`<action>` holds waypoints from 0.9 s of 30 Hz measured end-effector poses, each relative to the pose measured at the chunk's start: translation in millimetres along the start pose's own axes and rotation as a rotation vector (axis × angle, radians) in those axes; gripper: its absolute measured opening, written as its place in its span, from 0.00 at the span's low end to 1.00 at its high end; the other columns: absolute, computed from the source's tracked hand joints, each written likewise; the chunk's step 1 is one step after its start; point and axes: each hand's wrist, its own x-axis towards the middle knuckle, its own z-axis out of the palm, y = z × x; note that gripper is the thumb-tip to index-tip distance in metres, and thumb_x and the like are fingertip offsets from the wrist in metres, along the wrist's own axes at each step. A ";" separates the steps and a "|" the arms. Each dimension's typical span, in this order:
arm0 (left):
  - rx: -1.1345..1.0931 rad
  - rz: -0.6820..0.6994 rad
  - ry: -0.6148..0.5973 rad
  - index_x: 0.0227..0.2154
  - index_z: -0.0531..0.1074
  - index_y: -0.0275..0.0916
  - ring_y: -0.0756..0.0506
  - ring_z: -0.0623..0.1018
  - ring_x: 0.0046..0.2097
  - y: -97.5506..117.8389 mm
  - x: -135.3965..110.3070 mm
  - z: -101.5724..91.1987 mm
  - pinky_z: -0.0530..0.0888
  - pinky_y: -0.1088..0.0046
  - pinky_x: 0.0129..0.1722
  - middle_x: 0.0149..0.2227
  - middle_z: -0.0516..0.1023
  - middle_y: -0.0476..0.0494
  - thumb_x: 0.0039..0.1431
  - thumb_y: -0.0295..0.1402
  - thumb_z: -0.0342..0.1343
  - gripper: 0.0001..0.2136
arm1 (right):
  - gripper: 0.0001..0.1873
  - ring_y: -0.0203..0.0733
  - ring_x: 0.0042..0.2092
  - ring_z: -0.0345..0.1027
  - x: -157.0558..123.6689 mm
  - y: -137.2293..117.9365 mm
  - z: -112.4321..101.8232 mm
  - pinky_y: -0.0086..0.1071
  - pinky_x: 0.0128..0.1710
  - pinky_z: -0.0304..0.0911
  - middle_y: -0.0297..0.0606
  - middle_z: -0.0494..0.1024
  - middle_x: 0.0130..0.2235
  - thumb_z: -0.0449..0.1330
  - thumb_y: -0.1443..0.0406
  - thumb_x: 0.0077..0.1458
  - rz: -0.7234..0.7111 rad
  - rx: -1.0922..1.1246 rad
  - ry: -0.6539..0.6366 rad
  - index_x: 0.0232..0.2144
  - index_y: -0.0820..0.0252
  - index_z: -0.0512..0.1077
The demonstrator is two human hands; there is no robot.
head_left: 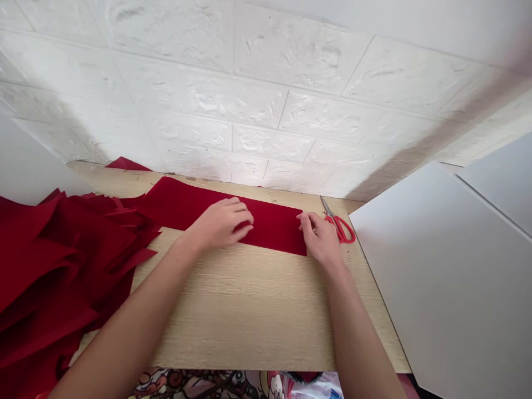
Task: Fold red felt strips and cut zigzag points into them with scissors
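Note:
A long strip of dark red fabric (274, 224) lies flat across the wooden table, running from the pile on the left to the right side. Over its middle is my left hand (226, 221), fingers loosely curved and thumb apart, with nothing gripped between them; whether the fingertips touch the cloth I cannot tell. At the strip's right end, my right hand (320, 235) pinches the edge between thumb and fingers. Just beyond that hand rest scissors with red handles (346, 230), blades pointing toward the wall.
A heap of red fabric pieces (62, 260) covers the table's left side. Another red scrap (127, 164) lies by the white brick-patterned wall (257, 105). White panels (453, 266) stand along the right edge. Patterned cloth (199, 383) shows below the table's (245, 310) front edge.

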 end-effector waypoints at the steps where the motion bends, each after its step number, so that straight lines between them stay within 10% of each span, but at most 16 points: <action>1: -0.013 0.040 -0.020 0.38 0.77 0.38 0.45 0.76 0.41 6.3 2.2 4.2 0.72 0.66 0.47 0.39 0.81 0.43 0.69 0.35 0.51 0.10 | 0.23 0.47 0.38 0.75 0.4 0.4 -0.4 0.37 0.40 0.63 0.41 0.83 0.34 0.47 0.52 0.67 -0.005 0.010 0.006 0.39 0.58 0.77; 27: 0.026 0.228 -0.013 0.36 0.79 0.38 0.47 0.76 0.41 19.8 6.3 39.1 0.70 0.70 0.41 0.39 0.81 0.45 0.70 0.31 0.51 0.11 | 0.12 0.40 0.31 0.68 5.8 19.4 3.8 0.33 0.31 0.59 0.34 0.76 0.31 0.59 0.60 0.59 -0.101 -0.048 -0.176 0.43 0.58 0.74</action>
